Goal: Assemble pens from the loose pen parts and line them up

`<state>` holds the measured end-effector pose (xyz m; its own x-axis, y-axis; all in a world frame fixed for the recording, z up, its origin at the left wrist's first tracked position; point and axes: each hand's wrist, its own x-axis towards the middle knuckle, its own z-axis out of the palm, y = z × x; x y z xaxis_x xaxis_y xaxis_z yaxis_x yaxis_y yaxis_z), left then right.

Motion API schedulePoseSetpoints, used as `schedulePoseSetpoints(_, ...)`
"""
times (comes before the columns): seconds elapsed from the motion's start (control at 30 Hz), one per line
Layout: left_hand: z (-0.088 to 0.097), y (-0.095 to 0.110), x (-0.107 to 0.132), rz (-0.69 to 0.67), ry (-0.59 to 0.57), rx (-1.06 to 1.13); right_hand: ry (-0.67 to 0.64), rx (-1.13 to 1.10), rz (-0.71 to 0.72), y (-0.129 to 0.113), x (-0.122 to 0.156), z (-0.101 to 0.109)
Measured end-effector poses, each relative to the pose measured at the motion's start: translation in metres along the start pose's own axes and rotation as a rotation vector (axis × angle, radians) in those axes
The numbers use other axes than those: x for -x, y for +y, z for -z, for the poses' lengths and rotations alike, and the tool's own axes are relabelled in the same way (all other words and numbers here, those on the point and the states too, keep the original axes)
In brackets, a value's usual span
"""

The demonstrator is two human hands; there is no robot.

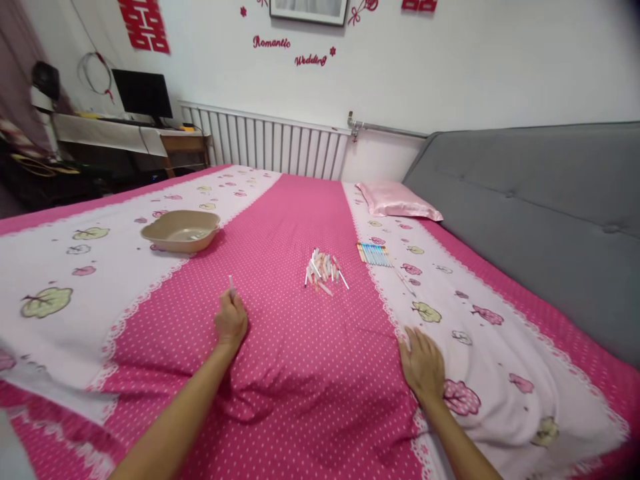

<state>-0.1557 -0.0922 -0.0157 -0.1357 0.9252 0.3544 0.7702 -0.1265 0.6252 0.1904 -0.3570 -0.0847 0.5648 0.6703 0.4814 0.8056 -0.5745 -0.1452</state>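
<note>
My left hand (231,320) rests on the pink dotted bedsheet (300,373), its fingers closed round a thin white pen (231,285) that sticks up from the fist. My right hand (423,363) lies flat on the sheet with fingers stretched out, holding nothing. A loose pile of pens (323,270) lies ahead of both hands in the middle of the bed. A neat row of pens (375,254) lies to the right of the pile.
A beige bowl (181,231) sits on the bed at the far left. A pink pillow (397,200) lies by the grey headboard (540,220) on the right. A radiator (270,143) and a desk with a monitor (143,95) stand against the far wall.
</note>
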Motion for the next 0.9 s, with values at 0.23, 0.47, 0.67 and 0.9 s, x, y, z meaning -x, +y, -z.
schedulePoseSetpoints(0.23, 0.003, 0.001, 0.005, -0.041, -0.034, -0.032, 0.014, -0.019, -0.016, 0.000, -0.001, 0.000)
schedulePoseSetpoints(0.47, -0.002, -0.001, 0.001, -0.048, -0.011, -0.039, 0.013, -0.030, -0.039, -0.005, -0.005, 0.005)
schedulePoseSetpoints(0.67, -0.004, -0.001, -0.001, -0.050, -0.007, -0.052, 0.019, -0.035, -0.052, -0.007, -0.007, 0.006)
schedulePoseSetpoints(0.9, -0.005, 0.001, -0.002, -0.041, 0.001, -0.065, 0.024, -0.042, -0.079, -0.009, -0.009, 0.008)
